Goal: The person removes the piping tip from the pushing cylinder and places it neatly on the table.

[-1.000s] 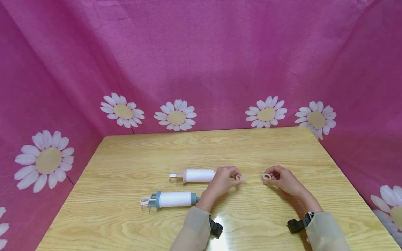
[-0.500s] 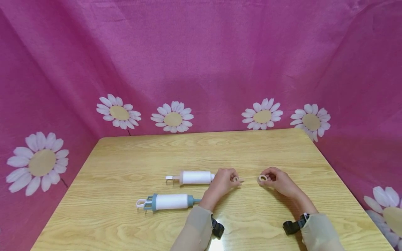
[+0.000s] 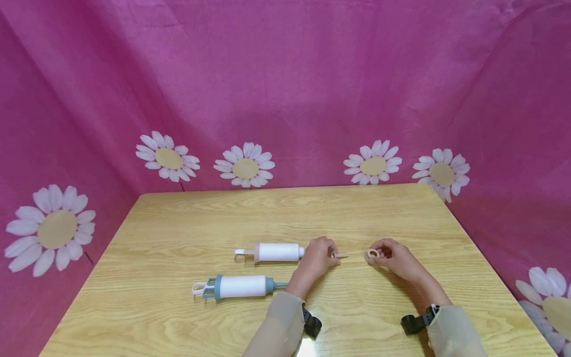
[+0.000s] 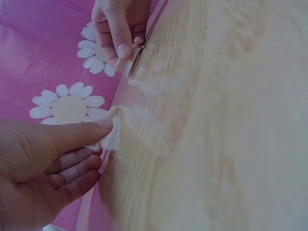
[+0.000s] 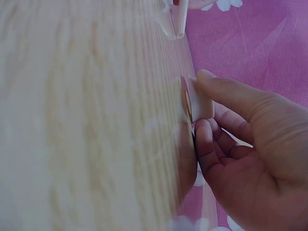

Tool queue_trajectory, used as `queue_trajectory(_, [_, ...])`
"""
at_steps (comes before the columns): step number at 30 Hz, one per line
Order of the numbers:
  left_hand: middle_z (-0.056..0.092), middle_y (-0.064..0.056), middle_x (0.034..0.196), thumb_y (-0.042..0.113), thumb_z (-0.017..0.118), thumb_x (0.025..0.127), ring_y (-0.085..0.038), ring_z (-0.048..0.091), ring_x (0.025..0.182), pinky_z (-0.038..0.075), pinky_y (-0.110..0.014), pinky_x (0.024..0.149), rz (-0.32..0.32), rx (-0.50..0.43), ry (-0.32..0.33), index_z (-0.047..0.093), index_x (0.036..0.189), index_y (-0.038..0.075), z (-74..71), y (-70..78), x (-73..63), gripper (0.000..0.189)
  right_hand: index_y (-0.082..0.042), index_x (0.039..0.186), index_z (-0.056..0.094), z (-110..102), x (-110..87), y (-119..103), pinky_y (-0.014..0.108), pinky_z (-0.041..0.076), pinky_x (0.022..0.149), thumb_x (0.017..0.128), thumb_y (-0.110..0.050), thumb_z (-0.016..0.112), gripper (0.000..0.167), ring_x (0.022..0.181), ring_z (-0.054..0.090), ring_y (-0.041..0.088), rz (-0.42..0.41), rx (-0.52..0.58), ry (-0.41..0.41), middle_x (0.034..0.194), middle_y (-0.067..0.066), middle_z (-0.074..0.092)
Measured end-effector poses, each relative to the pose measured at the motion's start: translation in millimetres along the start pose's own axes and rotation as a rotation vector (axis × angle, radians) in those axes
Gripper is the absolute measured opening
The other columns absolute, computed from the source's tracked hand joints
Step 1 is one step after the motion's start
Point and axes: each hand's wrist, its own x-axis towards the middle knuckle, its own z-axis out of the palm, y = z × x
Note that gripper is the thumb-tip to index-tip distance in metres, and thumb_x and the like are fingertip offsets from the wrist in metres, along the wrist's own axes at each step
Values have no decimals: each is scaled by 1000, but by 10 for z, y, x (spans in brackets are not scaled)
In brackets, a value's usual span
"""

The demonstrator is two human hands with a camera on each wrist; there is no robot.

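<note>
Pinching a slim pale piece (image 3: 342, 255) in your left hand (image 3: 315, 258) and a ring (image 5: 202, 101) by its rim in your right hand (image 3: 398, 258), fingers nearly closed, you hold both close to the desk (image 3: 267, 213), apparently leaving the ring's hole clear, beyond a pink-trimmed tube (image 3: 278, 252) and a blue-trimmed tube (image 3: 243, 286) at left.

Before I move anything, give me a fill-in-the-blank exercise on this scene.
The blue-grey-ended syringe-like tool is ____ in the middle.
From the person's side, the beige ring in the right hand is to the ____ of the pink-ended syringe-like tool.
The table shows ____ grain.
Missing words: white; right; wood.
</note>
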Motion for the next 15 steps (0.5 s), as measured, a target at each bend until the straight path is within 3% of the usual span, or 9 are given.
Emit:
queue_trajectory(8, [61, -1, 80, 14, 83, 77, -7, 49, 71, 40, -14, 61, -46, 3, -8, 70, 85, 9, -3, -3, 13, 16, 1, 109, 62, -8, -4, 3, 19, 41, 60, 88, -20, 73, 31, 74, 46, 6, -4, -2, -2, 90, 6, 55])
queue_trajectory(15, [62, -2, 80, 10, 83, 77, -7, 50, 70, 41, -13, 62, -47, -16, -5, 70, 85, 8, 4, -23, 14, 15, 0, 108, 62, -6, -2, 13, 19, 41, 62, 87, -17, 74, 29, 75, 46, 6, 12, -6, -9, 90, 8, 55])
